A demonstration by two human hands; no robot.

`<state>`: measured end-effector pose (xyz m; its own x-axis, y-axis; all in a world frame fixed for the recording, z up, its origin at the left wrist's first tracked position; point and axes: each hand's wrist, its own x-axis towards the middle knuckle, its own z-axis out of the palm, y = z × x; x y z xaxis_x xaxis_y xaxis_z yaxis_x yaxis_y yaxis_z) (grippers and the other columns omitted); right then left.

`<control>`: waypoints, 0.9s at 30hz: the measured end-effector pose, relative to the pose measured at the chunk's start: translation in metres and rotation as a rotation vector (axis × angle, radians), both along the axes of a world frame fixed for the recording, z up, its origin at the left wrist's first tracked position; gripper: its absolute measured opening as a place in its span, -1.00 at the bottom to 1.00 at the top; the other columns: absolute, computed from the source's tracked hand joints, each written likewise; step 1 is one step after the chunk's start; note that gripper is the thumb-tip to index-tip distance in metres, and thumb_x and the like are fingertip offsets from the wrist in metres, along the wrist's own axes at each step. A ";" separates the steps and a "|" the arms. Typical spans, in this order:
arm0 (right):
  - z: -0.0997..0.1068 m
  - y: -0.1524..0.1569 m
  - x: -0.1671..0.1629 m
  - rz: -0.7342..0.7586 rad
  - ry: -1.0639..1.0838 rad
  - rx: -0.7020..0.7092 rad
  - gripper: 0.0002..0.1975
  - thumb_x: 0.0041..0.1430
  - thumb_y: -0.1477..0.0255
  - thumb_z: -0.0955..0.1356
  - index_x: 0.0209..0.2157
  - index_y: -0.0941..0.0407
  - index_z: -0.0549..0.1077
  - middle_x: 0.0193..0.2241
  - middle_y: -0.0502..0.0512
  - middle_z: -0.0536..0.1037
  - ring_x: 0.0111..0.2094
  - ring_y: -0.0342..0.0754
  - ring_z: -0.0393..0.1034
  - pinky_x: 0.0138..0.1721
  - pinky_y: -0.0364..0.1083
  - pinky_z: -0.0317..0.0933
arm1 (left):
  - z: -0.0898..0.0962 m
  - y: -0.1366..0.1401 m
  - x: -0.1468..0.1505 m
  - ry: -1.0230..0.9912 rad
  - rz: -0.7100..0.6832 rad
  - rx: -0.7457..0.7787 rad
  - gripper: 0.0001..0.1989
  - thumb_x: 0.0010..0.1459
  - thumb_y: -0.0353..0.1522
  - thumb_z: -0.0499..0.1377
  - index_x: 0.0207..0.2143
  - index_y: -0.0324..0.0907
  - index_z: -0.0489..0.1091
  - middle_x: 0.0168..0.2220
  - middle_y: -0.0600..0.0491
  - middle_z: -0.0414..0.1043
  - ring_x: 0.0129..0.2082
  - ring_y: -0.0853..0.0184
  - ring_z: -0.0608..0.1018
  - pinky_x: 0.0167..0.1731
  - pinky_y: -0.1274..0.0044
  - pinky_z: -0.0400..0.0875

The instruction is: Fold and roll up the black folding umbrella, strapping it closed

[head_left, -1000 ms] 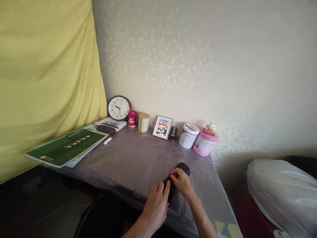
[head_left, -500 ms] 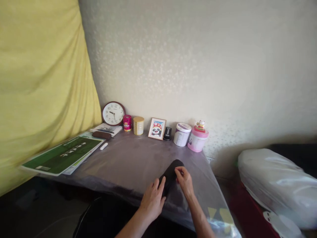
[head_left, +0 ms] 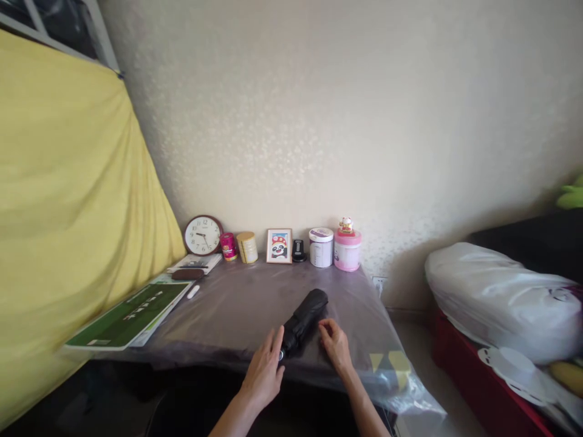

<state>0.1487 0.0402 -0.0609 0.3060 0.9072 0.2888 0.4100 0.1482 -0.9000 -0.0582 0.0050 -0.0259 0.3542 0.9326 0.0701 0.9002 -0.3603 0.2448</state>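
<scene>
Head view shows a folded black umbrella (head_left: 302, 320) lying on the counter (head_left: 237, 303) near its near edge, slanted so that its far end points up and to the right and its near end, with a small pale cap, points toward the person. The left hand (head_left: 264, 370) lies at that near end, fingers (head_left: 276, 341) stretched forward and loose, touching or almost touching the umbrella's tip; its grip is open and holds nothing. The right hand (head_left: 334, 346) rests on the counter just to the right of the umbrella, fingers slightly curled and spread, apart from the umbrella by a narrow gap; its grip is open too. A clear plastic sheet (head_left: 387, 370) covers the purple-grey counter and hangs off its near right corner. Along the far edge, against the wall, stand from left to right a round clock (head_left: 203, 235), a small pink tin (head_left: 228, 246), a golden tin (head_left: 247, 247), a framed panda picture (head_left: 279, 246), a small black device (head_left: 299, 250), a white tub (head_left: 321, 247) and a pink tub (head_left: 347, 250) with a little figure (head_left: 346, 225) on top. At the left of the counter lie a green board (head_left: 130, 309), a dark case (head_left: 187, 274) and a white pen-like thing (head_left: 193, 292). A yellow cloth (head_left: 68, 224) hangs at the left, and a big white plastic bag (head_left: 501, 297) lies at the right.
</scene>
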 end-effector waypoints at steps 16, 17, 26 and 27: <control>0.009 -0.001 -0.001 -0.006 0.169 -0.055 -0.60 0.02 0.06 0.26 -0.36 0.12 0.42 -0.54 0.02 0.45 -0.61 -0.12 0.31 -0.56 -0.15 0.26 | -0.005 0.011 0.004 -0.092 -0.077 -0.019 -0.18 -0.03 -0.60 -0.08 0.25 -0.08 -0.36 0.31 0.05 -0.44 0.21 0.29 0.14 0.11 0.47 0.13; 0.013 0.000 -0.003 -0.010 0.192 -0.051 -0.59 0.02 0.06 0.26 -0.33 0.13 0.42 -0.53 0.03 0.46 -0.61 -0.12 0.31 -0.56 -0.14 0.27 | -0.004 0.012 0.004 -0.092 -0.094 -0.032 -0.18 -0.04 -0.61 -0.08 0.25 -0.10 -0.36 0.31 0.06 -0.45 0.22 0.29 0.13 0.13 0.47 0.11; 0.052 0.018 -0.034 0.123 -0.178 0.046 -0.70 0.14 0.28 0.25 -0.12 0.04 0.45 -0.18 0.10 0.52 -0.29 -0.05 0.42 -0.21 -0.12 0.31 | -0.045 0.038 0.003 -0.057 -0.212 -0.103 -0.10 -0.09 -0.58 0.03 0.22 -0.05 -0.40 0.27 0.08 -0.27 0.21 0.16 0.13 0.08 0.40 0.24; 0.053 0.021 -0.037 0.155 -0.208 0.046 -0.69 0.14 0.31 0.25 -0.09 0.03 0.43 -0.16 0.10 0.51 -0.31 -0.07 0.42 -0.21 -0.12 0.31 | -0.052 0.040 0.003 -0.064 -0.213 -0.079 -0.14 -0.04 -0.59 0.00 0.21 -0.02 -0.43 0.26 0.08 -0.19 0.20 0.19 0.16 0.06 0.42 0.26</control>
